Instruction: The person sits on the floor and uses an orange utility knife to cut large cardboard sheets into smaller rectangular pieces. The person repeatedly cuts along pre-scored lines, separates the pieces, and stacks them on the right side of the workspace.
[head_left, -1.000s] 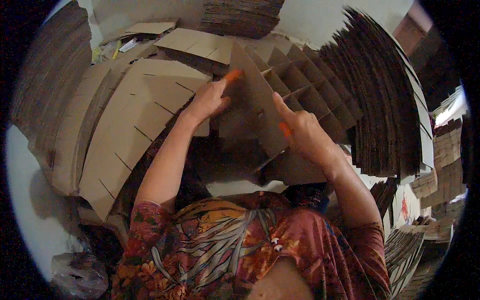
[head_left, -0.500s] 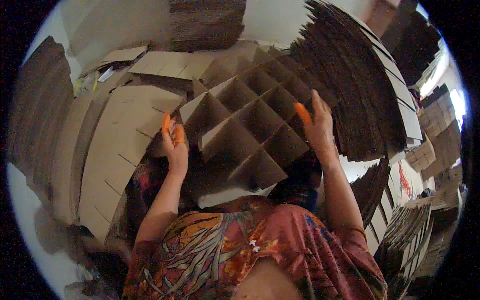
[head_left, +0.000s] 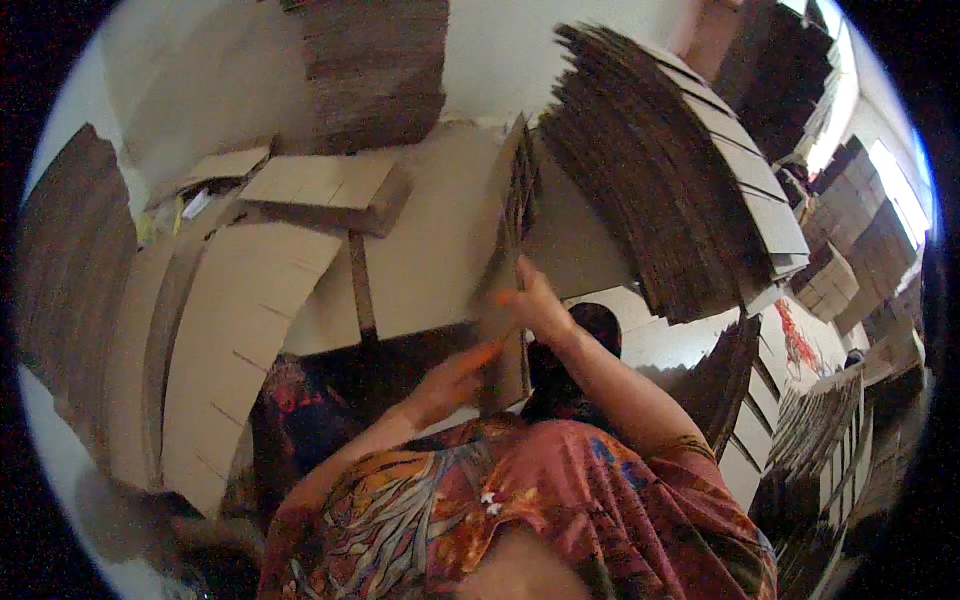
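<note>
A cardboard divider, folded flat, stands upright before me and shows nearly edge-on. My right hand grips its right side near the lower part, fingers closed against the board. My left hand lies lower on the near left side, its fingers pressed to the board and blurred by motion. Orange covers show on fingers of both hands. The divider's cells are not visible now, and its lower end is partly behind my hands.
A tall stack of dark cardboard sheets leans at the right. Slotted cardboard strips lie at the left, with a smaller bundle behind them on a brown board surface. More stacks stand by the wall.
The divider was spread into an open grid between my parted hands. It is now folded flat and upright, and both hands have come together at its near end. The view has shifted slightly.
</note>
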